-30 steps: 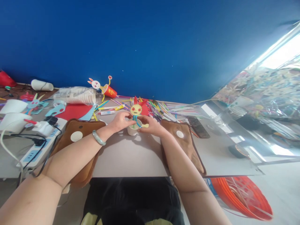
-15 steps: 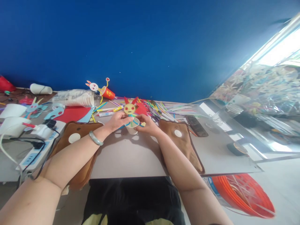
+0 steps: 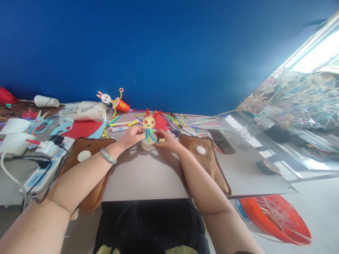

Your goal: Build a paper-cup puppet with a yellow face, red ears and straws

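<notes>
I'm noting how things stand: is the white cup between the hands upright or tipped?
Upright: the white cup has its rim uppermost, between the left hand and right hand.

No wording legible for certain. Red cup (image 3: pixel 123 105): yellow characters on side, too small to read. Clear sleeve (image 3: pixel 72 110) round stacked cups: dark print, blurred. Orange bucket (image 3: pixel 261 221): blue label (image 3: pixel 240 209) on outer wall, pale marks on it, too unclear to make out.
</notes>
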